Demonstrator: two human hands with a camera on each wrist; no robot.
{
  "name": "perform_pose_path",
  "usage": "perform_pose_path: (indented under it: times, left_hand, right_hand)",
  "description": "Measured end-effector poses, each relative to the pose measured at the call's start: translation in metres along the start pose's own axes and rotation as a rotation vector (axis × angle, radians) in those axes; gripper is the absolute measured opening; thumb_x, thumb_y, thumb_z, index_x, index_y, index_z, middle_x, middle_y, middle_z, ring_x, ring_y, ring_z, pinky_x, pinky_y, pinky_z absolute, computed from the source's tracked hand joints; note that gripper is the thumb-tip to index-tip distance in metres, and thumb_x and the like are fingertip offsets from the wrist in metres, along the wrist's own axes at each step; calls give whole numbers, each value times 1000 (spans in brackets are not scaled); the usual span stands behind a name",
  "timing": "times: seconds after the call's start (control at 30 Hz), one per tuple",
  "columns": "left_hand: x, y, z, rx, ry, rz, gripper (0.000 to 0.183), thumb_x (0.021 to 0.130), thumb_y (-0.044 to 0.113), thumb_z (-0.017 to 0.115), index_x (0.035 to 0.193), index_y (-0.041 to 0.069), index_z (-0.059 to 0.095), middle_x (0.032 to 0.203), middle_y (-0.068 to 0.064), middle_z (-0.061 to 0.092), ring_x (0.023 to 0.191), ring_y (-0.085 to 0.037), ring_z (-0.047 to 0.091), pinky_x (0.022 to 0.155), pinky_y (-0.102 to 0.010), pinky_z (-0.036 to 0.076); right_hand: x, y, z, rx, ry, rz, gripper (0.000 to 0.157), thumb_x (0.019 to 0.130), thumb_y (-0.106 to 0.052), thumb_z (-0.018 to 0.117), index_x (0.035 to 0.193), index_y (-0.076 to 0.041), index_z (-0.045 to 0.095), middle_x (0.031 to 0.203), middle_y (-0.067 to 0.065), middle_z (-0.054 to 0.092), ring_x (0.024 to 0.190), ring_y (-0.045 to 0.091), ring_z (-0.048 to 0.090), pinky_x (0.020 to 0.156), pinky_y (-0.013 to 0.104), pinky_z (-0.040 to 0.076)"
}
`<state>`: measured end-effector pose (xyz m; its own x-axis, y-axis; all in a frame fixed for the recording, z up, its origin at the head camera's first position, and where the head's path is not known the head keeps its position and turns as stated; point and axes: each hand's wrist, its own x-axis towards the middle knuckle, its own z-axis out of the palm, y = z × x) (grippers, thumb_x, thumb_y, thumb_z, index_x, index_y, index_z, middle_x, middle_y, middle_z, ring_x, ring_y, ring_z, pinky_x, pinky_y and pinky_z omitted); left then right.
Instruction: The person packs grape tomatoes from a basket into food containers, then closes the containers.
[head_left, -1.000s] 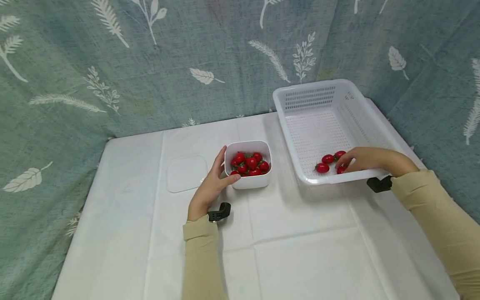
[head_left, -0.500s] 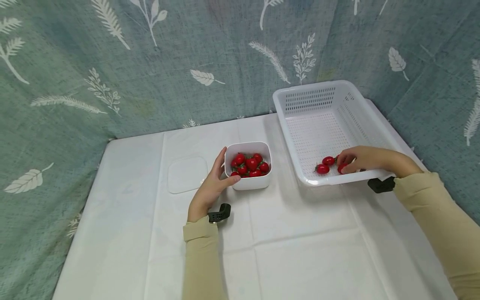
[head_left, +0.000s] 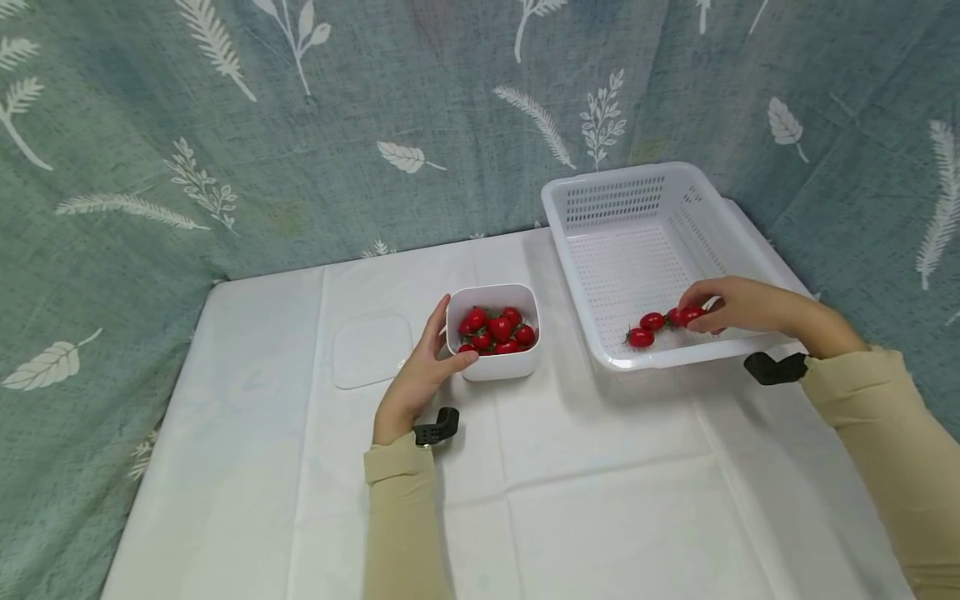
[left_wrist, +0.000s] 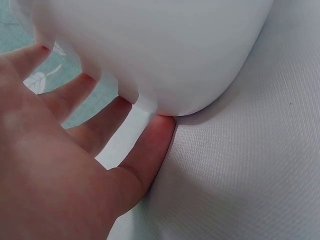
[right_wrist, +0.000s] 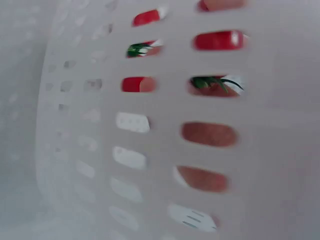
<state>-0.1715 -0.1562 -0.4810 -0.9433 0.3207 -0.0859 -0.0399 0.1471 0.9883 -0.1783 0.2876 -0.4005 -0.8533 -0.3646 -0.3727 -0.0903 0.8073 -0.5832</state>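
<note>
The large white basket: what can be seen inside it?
In the basket, small red tomatoes lie at the near end; the right hand pinches one there. What lies beneath that hand is covered and cannot be seen.

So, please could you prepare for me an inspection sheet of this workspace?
Surface: white tablecloth, lightly creased.
Job's things: white box holding red tomatoes; to its right, a perforated white basket with more loose tomatoes near its front edge.
Clutter: flat translucent lid-like piece, left of the box.
Hands: left hand has fingers touching the box's side, thumb at the near rim; right hand pinches a tomato in the basket.
Cables: nothing seen.
Surroundings: greenish leaf-print curtain behind the table and at both sides.
</note>
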Motion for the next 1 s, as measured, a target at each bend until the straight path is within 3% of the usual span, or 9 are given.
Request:
perform_pose_path:
  times: [0.17, 0.33, 0.67, 1.0]
  left_hand:
    - [0, 1, -2, 6, 1, 4, 85, 79, 20, 69, 136, 50, 14, 144, 14, 11, 132, -17, 15, 100, -57, 14]
    - [0, 1, -3, 5, 3, 9, 85, 78, 22, 70, 136, 49, 14, 144, 14, 12, 132, -17, 15, 101, -55, 14]
    - [-1, 2, -2, 9, 3, 1, 84, 79, 21, 69, 136, 50, 14, 145, 12, 10, 133, -19, 13, 100, -56, 14]
    - [-3, 2, 0, 14, 1, -10, 84, 79, 21, 69, 135, 51, 14, 146, 10, 10, 133, -21, 14, 100, -57, 14]
  right_hand:
    - [-7, -7, -1, 43, 25, -12, 37, 84, -28, 62, 113, -6, 53, 100, 8, 58, 83, 21, 57, 73, 37, 47]
    - [-11, -13, 3, 81, 63, -45, 42, 86, -37, 58, 116, -8, 51, 101, 11, 56, 83, 23, 56, 72, 35, 49]
    - [-19, -37, 15, 31, 320, -102, 40, 86, -38, 57, 120, -17, 55, 105, 3, 58, 80, 18, 56, 68, 33, 45]
    - [-15, -65, 25, 87, 378, -133, 39, 84, -45, 57, 117, -25, 55, 100, -2, 59, 78, 16, 57, 70, 32, 45]
